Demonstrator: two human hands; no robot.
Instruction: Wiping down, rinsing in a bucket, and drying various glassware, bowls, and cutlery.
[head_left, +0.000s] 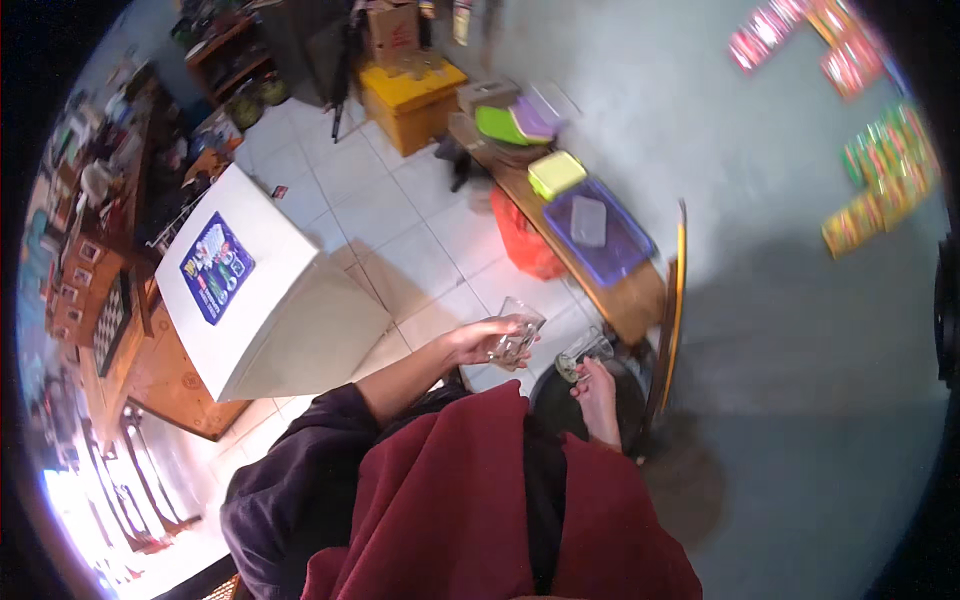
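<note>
Got a tumbler [516, 340] in the left hand [480, 338], another glass [585, 352] in the right hand [597, 388] over a round tub [628, 388]. Past that, got a tray [630, 248] on the worktop [622, 310], food container [588, 221] inside. Also got a boxy cabinet [280, 300] off left, chessboard [112, 325] farther left.

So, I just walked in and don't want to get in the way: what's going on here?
A person is handling two glasses, one per hand. The left grip holds a clear glass; the right grip holds a second glass, tilted, seemingly over a dark round container. Beyond them, a wooden bench bears a blue tray. Whether either glass holds anything is unclear.
</note>
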